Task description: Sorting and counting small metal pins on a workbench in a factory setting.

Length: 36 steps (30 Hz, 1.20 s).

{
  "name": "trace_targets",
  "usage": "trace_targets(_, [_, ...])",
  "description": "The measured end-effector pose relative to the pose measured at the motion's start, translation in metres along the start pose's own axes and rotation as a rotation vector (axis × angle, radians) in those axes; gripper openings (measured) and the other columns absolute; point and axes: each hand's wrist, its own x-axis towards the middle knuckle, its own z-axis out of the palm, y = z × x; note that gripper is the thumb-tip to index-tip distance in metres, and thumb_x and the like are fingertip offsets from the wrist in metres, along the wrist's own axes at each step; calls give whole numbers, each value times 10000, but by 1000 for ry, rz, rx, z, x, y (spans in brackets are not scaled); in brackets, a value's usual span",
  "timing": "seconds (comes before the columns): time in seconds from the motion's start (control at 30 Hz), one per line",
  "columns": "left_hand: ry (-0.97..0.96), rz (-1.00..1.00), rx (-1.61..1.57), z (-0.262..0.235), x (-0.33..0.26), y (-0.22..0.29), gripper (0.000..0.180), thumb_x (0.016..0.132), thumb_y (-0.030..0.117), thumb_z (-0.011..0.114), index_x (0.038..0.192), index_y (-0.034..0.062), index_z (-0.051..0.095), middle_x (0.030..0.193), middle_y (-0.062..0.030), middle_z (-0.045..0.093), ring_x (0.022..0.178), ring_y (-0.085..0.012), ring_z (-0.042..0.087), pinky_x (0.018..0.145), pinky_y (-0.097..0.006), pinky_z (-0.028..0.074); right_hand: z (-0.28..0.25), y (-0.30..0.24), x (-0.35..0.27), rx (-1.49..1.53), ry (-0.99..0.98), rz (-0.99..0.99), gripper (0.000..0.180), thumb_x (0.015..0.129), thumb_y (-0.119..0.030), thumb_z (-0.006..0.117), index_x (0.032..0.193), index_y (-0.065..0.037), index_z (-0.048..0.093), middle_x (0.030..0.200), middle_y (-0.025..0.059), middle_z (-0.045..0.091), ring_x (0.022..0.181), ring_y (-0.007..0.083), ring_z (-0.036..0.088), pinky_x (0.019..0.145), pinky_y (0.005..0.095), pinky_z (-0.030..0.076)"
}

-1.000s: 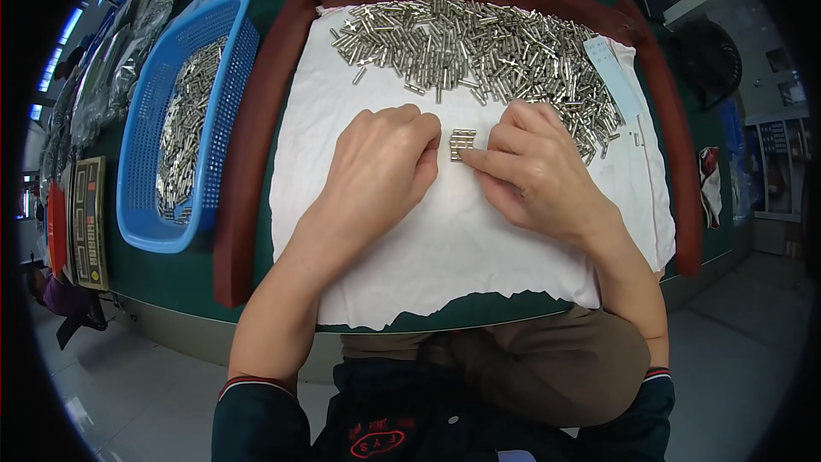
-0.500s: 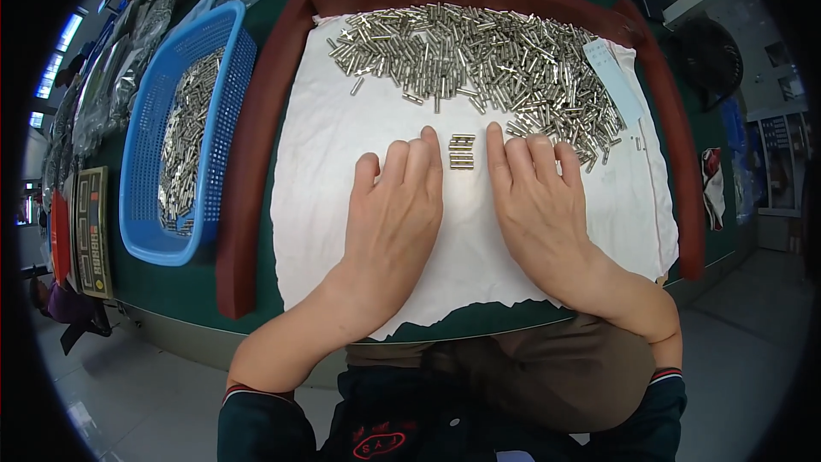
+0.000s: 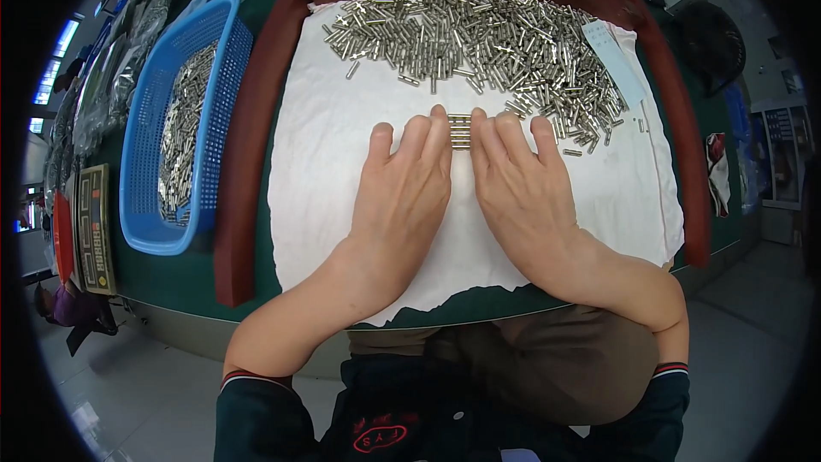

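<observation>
1. the left hand [image 3: 400,192] lies palm down over the middle of the white cloth [image 3: 316,171], fingers stretched and mostly together, little finger a bit apart; it is clasped round nothing, and its thumb is hidden.
2. the right hand [image 3: 523,192] mirrors it on the cloth, flat and unclenched, grasping nothing visible; its thumb is hidden too.
3. the row of metal pins [image 3: 460,132] lies near the middle of the cloth, stacked side by side, crosswise between the two index fingers. the fingers seem to touch the pin ends, likely to keep them level; exact contact cannot be told.
4. a loose pin [image 3: 572,152] lies on the cloth, just beside the right hand's outer edge.
5. the heap of pins [image 3: 479,38] spreads along the cloth's far part, probably there to be within reach while leaving working room nearer.
6. a pale blue slip [image 3: 614,64] lies at the cloth's far right, perhaps as a label.
7. a red-brown frame [image 3: 244,162] borders the cloth's left, far and right sides, presumably stopping pins from rolling off.
8. left of the cloth, beyond the frame, a blue basket [image 3: 137,162] holds more pins, its walls likely containing them.
</observation>
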Motion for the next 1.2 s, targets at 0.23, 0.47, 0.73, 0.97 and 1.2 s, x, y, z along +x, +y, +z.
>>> trace_targets(0.23, [75, -12, -69, 5, -3, -4, 454, 806, 112, 568, 1241, -14, 580, 1135, -44, 520, 1036, -165, 457, 924, -360, 341, 6, 1, 0, 83, 85, 16, 488, 807, -93, 555, 1263, 82, 543, 979, 59, 517, 990, 184, 488, 943, 376, 370])
trace_targets(0.47, [151, 15, -390, 4, -3, -16, 541, 763, -13, 554, 1285, -136, 480, 1014, -99, 488, 971, -200, 465, 813, -344, 371, 13, 14, -1, 363, 167, 82, 428, 781, -63, 583, 1187, 71, 582, 937, 66, 522, 936, 202, 487, 851, 359, 376])
trace_targets(0.73, [111, 11, -492, 3, -4, -19, 580, 767, -60, 524, 1342, -82, 454, 1003, -104, 464, 981, -216, 471, 845, -365, 357, 10, 15, -1, 453, 160, 90, 441, 772, -47, 588, 1208, 19, 581, 911, 65, 508, 925, 208, 487, 827, 366, 374])
trace_targets(0.97, [136, 27, -480, 1, -7, -19, 530, 773, -13, 540, 1297, -81, 491, 993, -92, 476, 968, -206, 473, 839, -374, 369, 8, 17, -3, 491, 168, 78, 434, 754, -40, 607, 1184, 13, 597, 910, 75, 514, 930, 223, 487, 817, 382, 373])
trace_targets(1.2, [127, 21, -475, -3, -9, -19, 511, 781, -5, 544, 1286, -75, 510, 994, -87, 482, 966, -201, 481, 854, -379, 370, 4, 18, -5, 505, 185, 65, 397, 738, -50, 623, 1131, 12, 625, 895, 74, 517, 924, 223, 485, 802, 381, 375])
